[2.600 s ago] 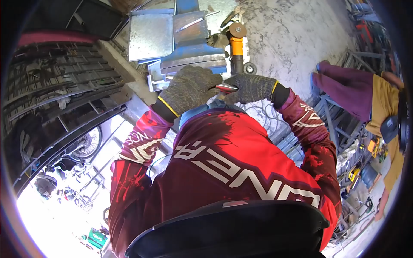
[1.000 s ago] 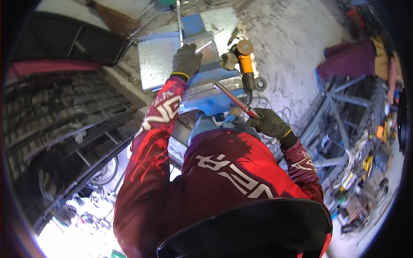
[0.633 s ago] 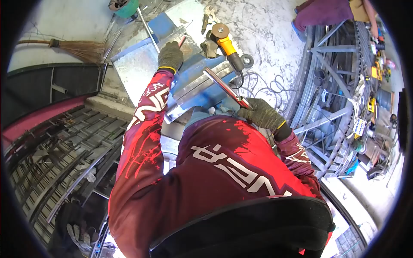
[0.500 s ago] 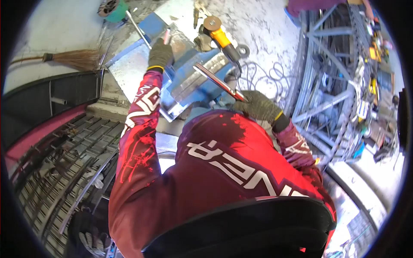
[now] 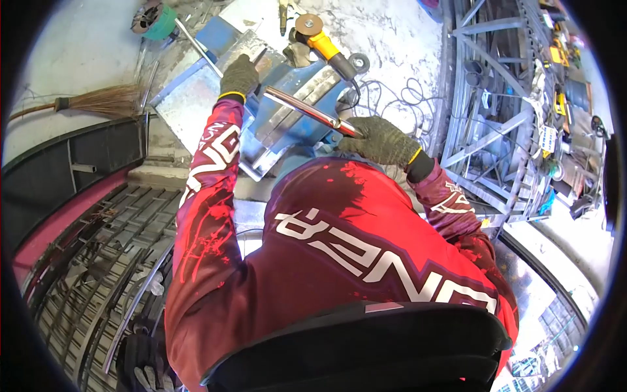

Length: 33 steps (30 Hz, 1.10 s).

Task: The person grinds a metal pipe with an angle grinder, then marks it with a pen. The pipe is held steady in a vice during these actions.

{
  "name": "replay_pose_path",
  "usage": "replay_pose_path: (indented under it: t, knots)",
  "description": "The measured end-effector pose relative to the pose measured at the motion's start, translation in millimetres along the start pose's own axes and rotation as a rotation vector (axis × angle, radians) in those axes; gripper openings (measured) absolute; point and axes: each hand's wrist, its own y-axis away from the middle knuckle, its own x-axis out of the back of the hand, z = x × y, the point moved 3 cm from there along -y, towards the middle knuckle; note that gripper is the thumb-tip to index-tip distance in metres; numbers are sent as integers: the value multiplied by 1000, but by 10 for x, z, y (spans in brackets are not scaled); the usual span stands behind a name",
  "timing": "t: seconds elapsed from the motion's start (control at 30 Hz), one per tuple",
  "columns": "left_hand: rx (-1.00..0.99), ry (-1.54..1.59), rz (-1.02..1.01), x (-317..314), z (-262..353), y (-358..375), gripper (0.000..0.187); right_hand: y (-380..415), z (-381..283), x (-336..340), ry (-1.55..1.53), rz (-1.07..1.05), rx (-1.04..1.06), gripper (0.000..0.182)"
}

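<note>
My right hand (image 5: pixel 385 140), in a dark knit glove with a yellow edge, is closed around the red end of a shiny metal tube (image 5: pixel 304 110). The tube's free end points up and left, above the jaws of a blue bench vise (image 5: pixel 277 127). Beyond the vise's left side is my left hand (image 5: pixel 240 78), gloved alike, its fingers curled. A dark pointed shape shows beside those fingers, but I cannot make out what they hold.
A yellow angle grinder (image 5: pixel 326 49) lies behind the vise, its cable (image 5: pixel 398 98) looping to the right. Metal frames (image 5: pixel 490 98) stand at right. A straw broom (image 5: pixel 104 101) and a green container (image 5: pixel 159 23) are at left; metal bars (image 5: pixel 98 261) lie lower left.
The view has shifted a little. My right hand has brought the metal tube leftward over the vise. A red-and-white tip that showed at my left fingers is out of sight.
</note>
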Motion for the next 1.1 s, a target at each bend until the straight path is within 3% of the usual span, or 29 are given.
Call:
replay_pose_path:
  t: [0.27,0.33,0.53,0.73,0.8,0.87,0.97,1.1]
  knots:
    - [-62,-81,12,-99,34,119,27,19,28,-61,29,23,-12,45]
    - [-255,-255,201,-53,129,177,26,26,16,-65,-24,59,-24,42]
    - [-219,-186,234,2,247,202,28,49,-13,-57,-52,53,-43,40]
    - [-229,92,264,-109,235,106,29,103,13,-88,-26,88,-15,40]
    - [-243,89,266,-46,260,131,32,111,-10,-67,-18,95,11,41]
    - [-225,-14,180,-42,305,94,37,131,-63,-32,46,-25,-91,51]
    - [-249,-22,262,-69,338,81,38,130,-27,-69,44,-17,-74,52]
    - [-208,87,202,-132,293,-51,38,134,-13,-69,29,-27,-91,51]
